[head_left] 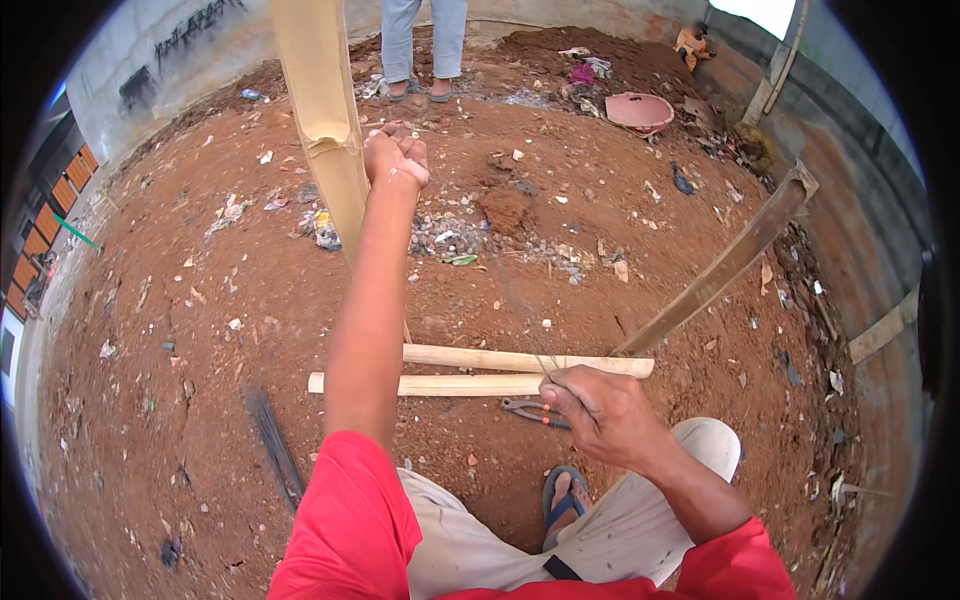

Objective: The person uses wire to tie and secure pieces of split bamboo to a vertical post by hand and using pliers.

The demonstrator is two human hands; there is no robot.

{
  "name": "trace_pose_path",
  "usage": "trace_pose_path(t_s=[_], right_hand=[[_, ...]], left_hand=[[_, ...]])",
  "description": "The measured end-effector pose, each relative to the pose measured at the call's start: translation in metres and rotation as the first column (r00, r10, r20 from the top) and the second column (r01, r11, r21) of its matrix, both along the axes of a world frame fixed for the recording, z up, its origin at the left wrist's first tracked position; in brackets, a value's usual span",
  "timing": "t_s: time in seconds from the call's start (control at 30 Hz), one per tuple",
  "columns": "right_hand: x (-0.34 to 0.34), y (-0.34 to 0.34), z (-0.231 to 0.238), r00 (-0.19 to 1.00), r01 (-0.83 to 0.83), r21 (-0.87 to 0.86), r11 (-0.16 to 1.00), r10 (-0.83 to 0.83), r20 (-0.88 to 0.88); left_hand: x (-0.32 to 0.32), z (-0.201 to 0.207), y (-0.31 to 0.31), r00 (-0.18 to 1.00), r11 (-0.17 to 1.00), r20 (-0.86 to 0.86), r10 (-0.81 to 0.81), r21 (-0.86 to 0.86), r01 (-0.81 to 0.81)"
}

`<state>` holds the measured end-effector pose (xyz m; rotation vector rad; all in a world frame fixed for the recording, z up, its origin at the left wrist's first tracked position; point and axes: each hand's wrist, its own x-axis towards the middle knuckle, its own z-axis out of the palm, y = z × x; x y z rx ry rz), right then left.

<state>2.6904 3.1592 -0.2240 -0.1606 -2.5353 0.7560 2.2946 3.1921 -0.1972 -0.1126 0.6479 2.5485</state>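
Observation:
My left hand (397, 158) is stretched far forward beside a tall upright bamboo slat (318, 110), its fingers curled in; what they hold, if anything, is too small to make out. Nearer my body, my right hand (602, 418) pinches thin dark wire (522, 318), whose strands run forward and fade against the soil. Two pale bamboo strips lie crosswise on the ground, a farther one (480, 357) and a nearer one (450, 385). Below the right hand rest pincers (535, 413) with orange bands on the handles. A second bamboo slat (715, 262) stands tilted at the right.
A bundle of dark wire (274, 448) lies left of my knees. Litter-strewn red soil (200, 350) spreads around. A person in light blue trousers (423, 40) stands ahead; another in orange (692, 46) sits far right near a pink basin (640, 112). Walls border the plot.

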Motion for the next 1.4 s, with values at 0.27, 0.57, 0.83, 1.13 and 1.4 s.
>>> trace_pose_path(t_s=[0.27,0.57,0.83,1.13,1.4], right_hand=[[0.004,0.009,-0.002,0.978,0.127,-0.075,0.989,-0.138,-0.158],[0.008,0.001,0.004,0.982,0.191,-0.027,0.981,-0.191,0.007],[0.006,0.037,0.006,0.966,0.172,-0.739,0.652,-0.259,-0.004],[-0.005,0.086,0.020,0.869,-0.248,-0.937,0.247,-0.370,-0.328],[-0.007,0.085,0.023,0.873,-0.242,-0.959,0.144,-0.399,-0.280]], left_hand=[[0.012,-0.015,0.013,0.997,0.998,0.049,0.060,-0.040,-0.058],[0.014,-0.038,0.037,0.997,0.995,0.053,0.059,-0.082,-0.055],[0.089,0.007,0.034,0.934,0.925,-0.058,-0.352,0.131,0.357],[0.213,0.020,0.008,0.105,0.440,-0.586,-0.803,-0.466,0.768],[0.212,0.023,0.008,0.107,0.585,-0.646,-0.756,-0.592,0.555]])
